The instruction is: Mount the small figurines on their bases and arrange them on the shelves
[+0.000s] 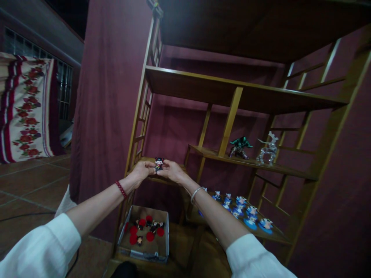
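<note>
Both my hands meet around a small black-haired figurine (pixel 159 163), upright on a dark base, in front of the left shelf board (pixel 146 159). My left hand (pixel 141 171) pinches it from the left side, with a red bead bracelet on that wrist. From the right, my right hand (pixel 173 171) grips it too, below a silver bangle. Whether the base touches the board is hidden by my fingers. Under my arms stands an open cardboard box (pixel 166 243) with several similar figurines (pixel 139 240) and red round bases (pixel 150 236).
Several blue and white figurines (pixel 251 211) stand on the lower right shelf. Above them are a green and dark figure (pixel 241 146) and a clear deer-like ornament (pixel 268 148). The wooden frame's post (pixel 230 121) and side lattice bound the shelves. A flowered cloth (pixel 29 112) hangs far left.
</note>
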Motion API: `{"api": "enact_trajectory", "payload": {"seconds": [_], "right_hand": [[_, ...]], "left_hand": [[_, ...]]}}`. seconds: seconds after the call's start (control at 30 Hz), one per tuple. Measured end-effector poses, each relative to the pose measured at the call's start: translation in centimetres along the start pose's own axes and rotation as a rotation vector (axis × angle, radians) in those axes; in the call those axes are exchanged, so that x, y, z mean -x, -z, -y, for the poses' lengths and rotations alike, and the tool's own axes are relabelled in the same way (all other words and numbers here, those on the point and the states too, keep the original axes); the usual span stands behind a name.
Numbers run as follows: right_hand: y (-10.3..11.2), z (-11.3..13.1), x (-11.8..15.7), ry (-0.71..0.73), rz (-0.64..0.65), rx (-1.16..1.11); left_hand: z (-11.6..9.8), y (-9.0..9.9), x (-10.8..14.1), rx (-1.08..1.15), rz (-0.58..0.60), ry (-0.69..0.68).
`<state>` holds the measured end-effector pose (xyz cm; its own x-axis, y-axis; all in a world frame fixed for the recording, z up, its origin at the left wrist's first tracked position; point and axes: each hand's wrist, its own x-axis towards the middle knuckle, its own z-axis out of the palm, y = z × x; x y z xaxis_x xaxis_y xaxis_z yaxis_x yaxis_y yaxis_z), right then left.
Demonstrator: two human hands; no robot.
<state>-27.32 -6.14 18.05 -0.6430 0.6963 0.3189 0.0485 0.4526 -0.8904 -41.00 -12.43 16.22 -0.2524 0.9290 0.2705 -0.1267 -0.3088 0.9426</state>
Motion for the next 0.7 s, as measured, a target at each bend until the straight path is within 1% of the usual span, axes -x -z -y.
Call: {"api": "enact_trajectory", "payload": {"seconds": [0.17,0.23,0.3,0.37,0.43,0.5,0.57,0.63,0.7], "right_hand": [[0.5,-0.1,-1.7,-0.025,-0.029,0.011],[0.6,-0.3,-2.5,-0.03,-0.061,0.026],[0.7,-0.6,-3.2,-0.047,-0.095,0.05],[0.7,-0.9,-3.9,-0.077,-0.107,0.049],[0.6,-1.2,-4.6,-0.103,-0.105,0.024],[0.5,-1.8,-5.3,-0.111,-0.106,0.012],[0.4,-2.5,-5.9,-0.1,-0.118,0.016],[0.3,-3.3,-6.5,-0.092,-0.124,0.023],[0.2,-4.2,-7.2,-0.082,-0.121,0.025]], "left_hand": [[-0.1,-0.1,-1.8,-0.027,-0.019,0.056],[0.0,0.1,-2.5,-0.038,-0.021,0.056],[0.3,0.4,-3.1,-0.1,-0.02,0.034],[0.6,0.8,-3.6,-0.274,-0.017,-0.011],[0.8,1.4,-3.8,-0.553,-0.002,-0.111],[0.9,1.9,-3.6,-0.857,0.026,-0.24],[0.9,2.3,-3.1,-1.087,0.058,-0.302],[1.0,2.5,-2.7,-1.213,0.11,-0.322],[1.1,2.7,-2.5,-1.265,0.157,-0.349]]}}
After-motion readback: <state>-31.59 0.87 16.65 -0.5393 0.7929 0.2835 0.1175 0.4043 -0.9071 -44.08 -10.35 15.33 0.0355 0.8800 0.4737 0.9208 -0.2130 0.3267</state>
